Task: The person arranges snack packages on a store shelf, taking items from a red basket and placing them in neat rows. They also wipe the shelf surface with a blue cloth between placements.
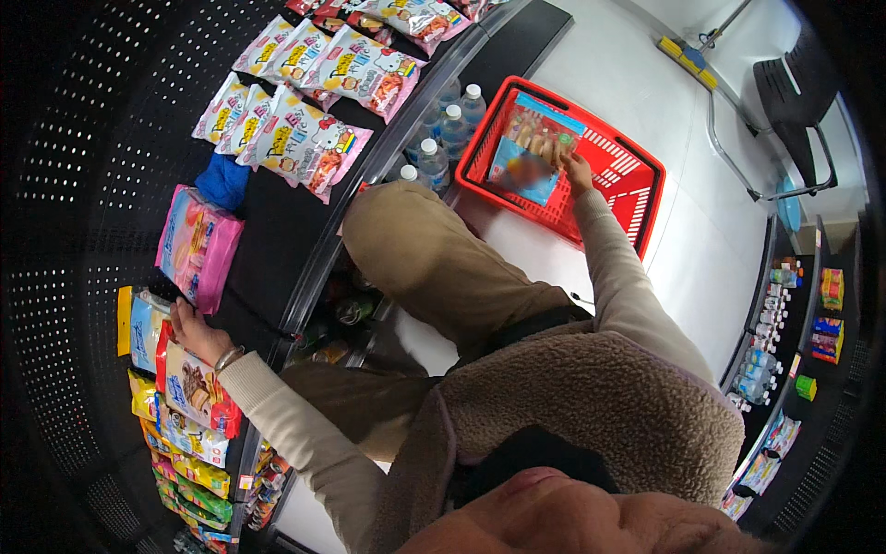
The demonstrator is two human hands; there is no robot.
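My left hand (199,336) reaches onto the black shelf, its fingers at the top edge of a red snack pack (197,384) and beside a light blue pack (149,329); whether it grips either cannot be told. A pink snack pack (199,249) lies just beyond the fingertips. My right hand (576,172) is inside the red plastic basket (654,208), its fingers at the right edge of a blue and clear bag of baked snacks (533,149). The basket rests on the white floor, with the bag at its left end.
Pink-and-white snack bags (304,142) stand in rows on the shelf, near a blue cloth-like item (223,181). Capped water bottles (434,163) stand below the shelf edge. Yellow and green packs (201,474) line the lower left. A black chair (796,104) and another stocked shelf are at right.
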